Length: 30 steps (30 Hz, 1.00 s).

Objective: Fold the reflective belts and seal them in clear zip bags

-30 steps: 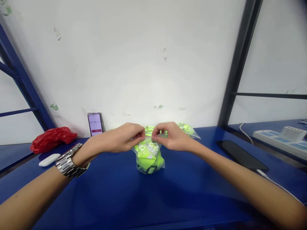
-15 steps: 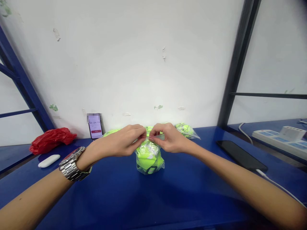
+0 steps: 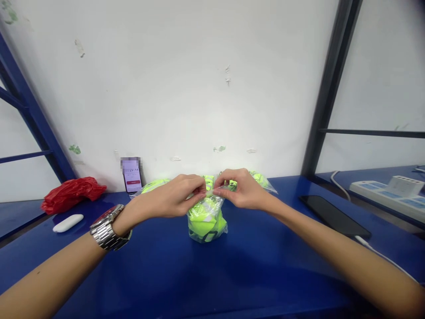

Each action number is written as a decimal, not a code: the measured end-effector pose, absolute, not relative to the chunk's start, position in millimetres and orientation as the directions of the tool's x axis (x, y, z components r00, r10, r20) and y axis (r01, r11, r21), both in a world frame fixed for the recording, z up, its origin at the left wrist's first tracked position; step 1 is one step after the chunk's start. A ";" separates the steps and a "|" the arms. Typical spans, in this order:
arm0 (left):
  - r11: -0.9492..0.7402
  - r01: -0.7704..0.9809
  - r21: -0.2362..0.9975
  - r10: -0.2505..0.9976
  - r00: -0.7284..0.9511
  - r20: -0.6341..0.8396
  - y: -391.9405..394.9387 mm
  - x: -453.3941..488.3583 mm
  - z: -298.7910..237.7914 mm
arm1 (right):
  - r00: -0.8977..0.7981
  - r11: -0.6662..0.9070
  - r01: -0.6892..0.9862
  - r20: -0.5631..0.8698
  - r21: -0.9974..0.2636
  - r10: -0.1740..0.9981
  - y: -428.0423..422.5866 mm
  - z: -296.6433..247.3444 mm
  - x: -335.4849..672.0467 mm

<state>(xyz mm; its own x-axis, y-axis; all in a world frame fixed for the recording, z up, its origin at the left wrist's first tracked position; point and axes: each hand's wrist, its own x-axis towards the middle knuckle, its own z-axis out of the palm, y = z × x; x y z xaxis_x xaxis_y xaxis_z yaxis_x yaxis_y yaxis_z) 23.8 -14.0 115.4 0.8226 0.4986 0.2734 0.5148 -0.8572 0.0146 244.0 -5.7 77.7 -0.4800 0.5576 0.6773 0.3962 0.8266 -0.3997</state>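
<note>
A clear plastic bag (image 3: 207, 223) with folded neon-yellow fabric inside stands on the blue table (image 3: 186, 279). My left hand (image 3: 181, 195), with a metal watch (image 3: 111, 228) on its wrist, pinches the bag's top edge between thumb and fingers. Close beside it, my right hand (image 3: 239, 189) pinches the same edge a little to the right. Both hands are closed on the plastic, above the fabric. Whether the bag's mouth is sealed I cannot tell.
More bagged neon-yellow bundles (image 3: 262, 179) lie along the wall. On the left are a red plastic bag (image 3: 71, 195), a white case (image 3: 68, 223) and an upright phone (image 3: 132, 175) showing a timer. A black phone (image 3: 334, 215) on a cable and a power strip (image 3: 392, 195) lie right.
Both hands have shifted slightly right along the bag's top edge, and the gap between their fingertips is a bit wider. The bag's base stays in place.
</note>
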 end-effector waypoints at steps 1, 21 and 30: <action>-0.855 0.519 0.020 0.503 0.819 0.276 -13.9 23.8 115.2 | -0.472 0.820 0.400 0.676 -0.409 0.567 -5.3 77.7 246.4; -0.825 0.565 -0.006 0.533 0.782 0.322 -6.4 20.8 109.9 | -0.438 0.789 0.384 0.658 -0.479 0.613 -5.7 76.2 246.2; -0.626 0.780 -0.017 0.719 0.585 0.376 8.7 -24.6 117.9 | -0.548 0.743 0.624 0.542 -0.241 0.637 47.4 49.3 243.7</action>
